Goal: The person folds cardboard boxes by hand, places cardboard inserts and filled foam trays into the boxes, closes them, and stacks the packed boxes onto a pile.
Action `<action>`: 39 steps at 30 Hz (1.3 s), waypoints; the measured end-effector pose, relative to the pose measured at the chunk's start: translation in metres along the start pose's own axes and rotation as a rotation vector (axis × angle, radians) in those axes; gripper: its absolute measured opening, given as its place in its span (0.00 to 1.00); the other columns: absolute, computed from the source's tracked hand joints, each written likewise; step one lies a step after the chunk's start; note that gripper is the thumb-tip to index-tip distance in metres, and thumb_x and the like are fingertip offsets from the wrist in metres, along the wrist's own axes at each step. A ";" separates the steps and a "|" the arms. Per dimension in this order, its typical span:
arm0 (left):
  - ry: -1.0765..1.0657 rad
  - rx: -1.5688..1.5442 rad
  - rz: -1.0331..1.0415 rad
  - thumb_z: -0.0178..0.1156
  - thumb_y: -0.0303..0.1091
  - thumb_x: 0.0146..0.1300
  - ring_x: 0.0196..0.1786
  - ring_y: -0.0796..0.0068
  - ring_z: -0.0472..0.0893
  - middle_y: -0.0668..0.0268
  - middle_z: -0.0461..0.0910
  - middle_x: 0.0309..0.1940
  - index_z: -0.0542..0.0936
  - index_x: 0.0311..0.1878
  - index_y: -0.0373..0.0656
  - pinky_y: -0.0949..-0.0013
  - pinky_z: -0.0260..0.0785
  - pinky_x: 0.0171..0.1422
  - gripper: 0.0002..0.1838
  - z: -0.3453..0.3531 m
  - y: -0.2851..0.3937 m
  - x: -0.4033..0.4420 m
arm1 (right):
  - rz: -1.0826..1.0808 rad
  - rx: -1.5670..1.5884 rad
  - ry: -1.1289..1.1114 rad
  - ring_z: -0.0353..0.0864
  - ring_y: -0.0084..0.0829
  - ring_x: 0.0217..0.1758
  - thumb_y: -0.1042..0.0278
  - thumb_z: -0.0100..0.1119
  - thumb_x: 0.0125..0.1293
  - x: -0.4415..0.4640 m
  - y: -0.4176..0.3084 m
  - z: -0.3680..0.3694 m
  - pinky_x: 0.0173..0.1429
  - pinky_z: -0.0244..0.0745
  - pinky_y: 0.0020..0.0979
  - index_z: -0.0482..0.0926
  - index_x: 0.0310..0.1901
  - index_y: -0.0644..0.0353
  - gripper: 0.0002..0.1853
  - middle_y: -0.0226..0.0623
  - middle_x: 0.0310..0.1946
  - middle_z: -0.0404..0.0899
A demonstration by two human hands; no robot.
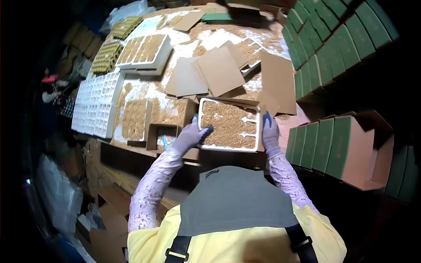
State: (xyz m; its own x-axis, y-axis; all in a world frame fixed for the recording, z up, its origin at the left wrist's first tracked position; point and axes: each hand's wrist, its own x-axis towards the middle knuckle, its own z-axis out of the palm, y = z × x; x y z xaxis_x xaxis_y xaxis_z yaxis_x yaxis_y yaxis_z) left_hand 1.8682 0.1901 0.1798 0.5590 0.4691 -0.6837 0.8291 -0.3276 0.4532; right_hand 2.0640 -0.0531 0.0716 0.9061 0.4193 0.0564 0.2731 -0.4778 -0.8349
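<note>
Looked down on a white tray (232, 149) filled with tan, grain-like material (226, 127), centred between two gloved hands. Gripped its left edge at nine o'clock with the left hand (192, 135), thumb lapped over the rim, other fingers largely hidden. Laid the right hand (270, 131) against brown cardboard (262, 136) at three o'clock, fingers extended; could not tell about contact with the tray itself. Noted cardboard sheets (220, 70) at twelve and, farther out, green boxes (310, 143) just past three.
</note>
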 end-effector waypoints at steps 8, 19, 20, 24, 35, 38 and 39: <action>0.355 0.494 0.289 0.56 0.49 0.68 0.41 0.59 0.86 0.56 0.86 0.40 0.83 0.48 0.45 0.58 0.78 0.44 0.18 0.020 0.005 0.023 | -0.338 0.156 0.212 0.71 0.35 0.68 0.80 0.53 0.67 0.055 -0.086 -0.062 0.69 0.66 0.34 0.63 0.72 0.61 0.31 0.41 0.71 0.66; 0.444 0.402 -0.322 0.61 0.45 0.64 0.52 0.56 0.83 0.59 0.82 0.51 0.82 0.48 0.48 0.57 0.76 0.56 0.15 -0.003 -0.198 0.082 | -0.227 0.198 -0.194 0.76 0.34 0.58 0.80 0.66 0.57 0.073 -0.209 -0.097 0.63 0.71 0.33 0.50 0.76 0.64 0.47 0.47 0.60 0.73; 0.433 0.327 -0.299 0.62 0.46 0.63 0.51 0.55 0.83 0.58 0.83 0.49 0.82 0.48 0.48 0.56 0.76 0.55 0.15 -0.012 -0.199 0.080 | -0.185 0.193 -0.197 0.77 0.32 0.55 0.80 0.66 0.58 0.078 -0.203 -0.098 0.61 0.72 0.31 0.53 0.74 0.66 0.44 0.46 0.57 0.75; 0.310 0.191 -0.251 0.53 0.47 0.68 0.59 0.56 0.79 0.57 0.81 0.55 0.83 0.53 0.51 0.56 0.71 0.63 0.17 -0.040 -0.208 0.057 | -0.063 0.325 -0.119 0.78 0.30 0.55 0.73 0.63 0.65 0.081 -0.174 -0.106 0.60 0.73 0.29 0.71 0.61 0.70 0.24 0.44 0.53 0.79; 0.800 0.128 0.725 0.64 0.32 0.56 0.61 0.49 0.74 0.50 0.76 0.57 0.80 0.55 0.48 0.52 0.62 0.71 0.20 0.002 -0.034 0.012 | -0.800 -0.374 -0.562 0.60 0.59 0.73 0.55 0.62 0.62 -0.046 -0.197 -0.014 0.77 0.50 0.53 0.81 0.56 0.51 0.21 0.53 0.68 0.66; 0.648 -0.690 0.373 0.61 0.35 0.65 0.61 0.61 0.76 0.55 0.77 0.58 0.76 0.62 0.37 0.62 0.66 0.68 0.24 -0.022 -0.073 0.022 | -0.571 -0.180 -0.649 0.65 0.54 0.69 0.56 0.64 0.59 -0.032 -0.137 0.025 0.73 0.59 0.48 0.82 0.53 0.49 0.20 0.48 0.65 0.69; 0.518 -0.985 0.258 0.61 0.38 0.68 0.59 0.69 0.77 0.60 0.78 0.57 0.76 0.61 0.37 0.67 0.69 0.65 0.22 -0.037 -0.078 0.012 | -0.625 -0.123 -0.589 0.66 0.52 0.68 0.57 0.64 0.59 -0.015 -0.158 0.014 0.72 0.61 0.46 0.83 0.53 0.49 0.19 0.47 0.64 0.70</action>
State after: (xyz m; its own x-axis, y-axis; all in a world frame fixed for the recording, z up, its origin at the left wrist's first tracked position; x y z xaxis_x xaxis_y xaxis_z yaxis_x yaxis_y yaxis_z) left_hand 1.8110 0.2516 0.1572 0.4618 0.8380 -0.2906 0.2098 0.2151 0.9538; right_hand 2.0026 0.0274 0.1951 0.2726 0.9481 0.1635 0.7289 -0.0926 -0.6784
